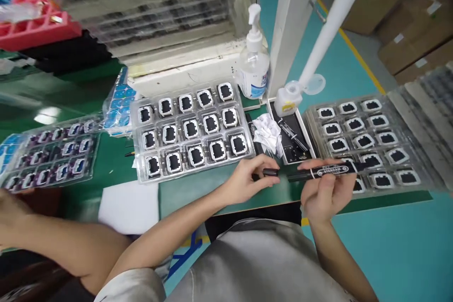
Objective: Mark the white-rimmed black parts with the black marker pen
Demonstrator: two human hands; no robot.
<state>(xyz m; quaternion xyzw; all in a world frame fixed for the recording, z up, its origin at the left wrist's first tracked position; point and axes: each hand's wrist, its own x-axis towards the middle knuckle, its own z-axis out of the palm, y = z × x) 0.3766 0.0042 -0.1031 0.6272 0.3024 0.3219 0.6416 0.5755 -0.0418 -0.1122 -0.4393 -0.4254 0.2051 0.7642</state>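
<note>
Two pinches, left grip (pixel 246 180) on the black cap (pixel 271 172), right grip (pixel 327 198) on the marker (pixel 332 170), so if it's uncapped (blurry for me), slipping could ink the middle tray (pixel 167 121).

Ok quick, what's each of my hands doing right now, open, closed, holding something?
Left hand: closed, pinching what looks like a black cap.
Right hand: closed, holding a black marker.
</note>
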